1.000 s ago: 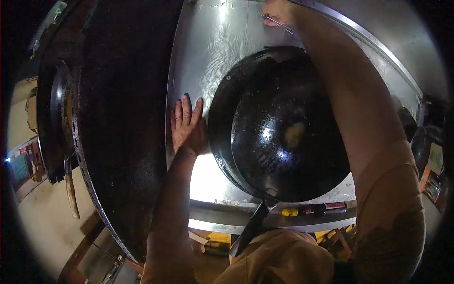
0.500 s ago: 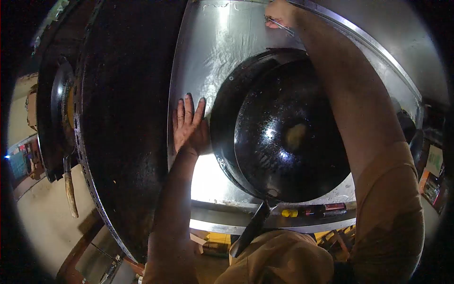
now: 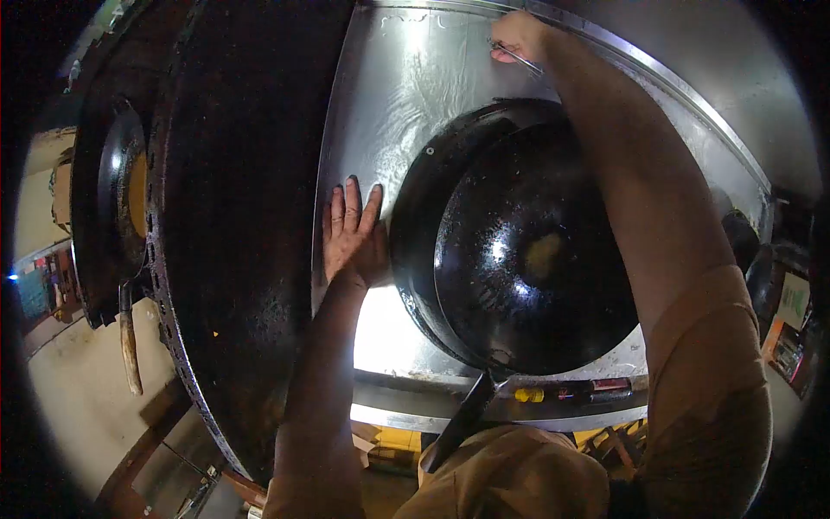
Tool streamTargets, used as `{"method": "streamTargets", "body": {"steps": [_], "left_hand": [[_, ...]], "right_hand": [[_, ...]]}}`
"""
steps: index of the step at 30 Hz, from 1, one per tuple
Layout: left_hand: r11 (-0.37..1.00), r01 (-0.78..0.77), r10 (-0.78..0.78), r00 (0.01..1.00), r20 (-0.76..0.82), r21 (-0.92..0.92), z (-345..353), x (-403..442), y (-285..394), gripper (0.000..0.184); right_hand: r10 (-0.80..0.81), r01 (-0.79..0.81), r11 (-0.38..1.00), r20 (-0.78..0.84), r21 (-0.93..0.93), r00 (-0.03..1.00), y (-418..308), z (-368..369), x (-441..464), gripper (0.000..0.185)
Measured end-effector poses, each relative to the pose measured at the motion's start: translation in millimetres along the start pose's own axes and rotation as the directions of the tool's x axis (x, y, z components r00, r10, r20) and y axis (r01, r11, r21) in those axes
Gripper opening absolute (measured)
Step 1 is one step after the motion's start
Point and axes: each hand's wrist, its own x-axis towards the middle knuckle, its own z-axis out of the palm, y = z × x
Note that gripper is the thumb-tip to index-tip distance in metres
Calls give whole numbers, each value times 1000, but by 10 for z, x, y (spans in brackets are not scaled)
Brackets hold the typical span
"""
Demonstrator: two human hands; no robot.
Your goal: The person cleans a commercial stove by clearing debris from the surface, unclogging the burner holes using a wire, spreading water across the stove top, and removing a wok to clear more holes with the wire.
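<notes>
Two hands flank the wok point(image 3: 484, 303) on the wet-looking surface point(image 3: 415, 65): the left hand point(image 3: 350, 246), fingers spread, lies flat; the right hand point(image 3: 519, 36), beyond it, grips a thin rod point(image 3: 523, 60). Wetness could make the palm slide; a knocked handle point(image 3: 460, 422) could swing the wok.

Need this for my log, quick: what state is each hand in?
Left hand: open, against the metal surface.
Right hand: closed, holding a thin metal piece.
</notes>
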Motion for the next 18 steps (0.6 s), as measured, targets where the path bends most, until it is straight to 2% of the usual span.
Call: {"method": "streamTargets", "body": {"steps": [2,3,4,5,6,7,8,9,11,12,13,14,15,16,17,18], "left_hand": [[1000,17,-16,1000,15,-2,-10,3,21,63],[1000,17,-17,1000,14,-1,-33,2,33,63],[1000,29,-30,999,33,4,-70,0,48,63],[999,41,-42,998,53,9,-91,0,54,64],[999,41,-41,998,53,10,-85,0,51,64],[999,34,-34,999,41,2,-67,-2,45,65],[1000,27,-26,999,30,-7,-47,-5,37,66],[1000,27,-27,999,29,-7,-23,-7,20,66],[1000,-4,4,1000,6,1,5,-10,-10,65],[1000,-4,4,1000,4,1,-23,-3,7,65],[1000,10,-10,1000,30,0,-49,-1,31,65],[1000,24,-24,998,55,-1,-69,3,46,64],[1000,24,-24,998,55,0,-54,5,37,64],[1000,20,-20,999,41,-3,-24,2,18,64],[1000,15,-15,1000,27,-6,-8,2,12,63],[1000,15,-15,1000,27,-6,-17,3,17,63]], "right_hand": [[26,-31,998,85,55,996,-257,-241,-8,24],[414,-415,610,175,674,893,-559,-447,25,23],[502,-496,229,335,837,797,-537,-426,24,23],[568,-462,-192,481,866,667,-513,-403,21,22],[429,-430,529,207,732,879,-127,-107,-30,20],[265,-306,803,154,511,952,5,43,-35,19],[91,-111,965,95,237,991,34,105,-13,18],[298,-362,755,205,546,932,61,166,3,15],[430,-543,394,374,742,822,80,153,40,13],[320,-433,835,342,339,884,-5,5,101,14],[196,-139,975,377,-173,905,-118,-111,155,15],[196,-139,975,376,-174,905,-132,-65,169,15],[541,-634,638,332,437,773,-160,-1,181,15],[635,-702,266,428,660,643,-175,44,187,16],[707,-605,-144,509,783,491,-146,126,182,16],[668,-627,0,466,779,580,-73,165,180,15]]}}
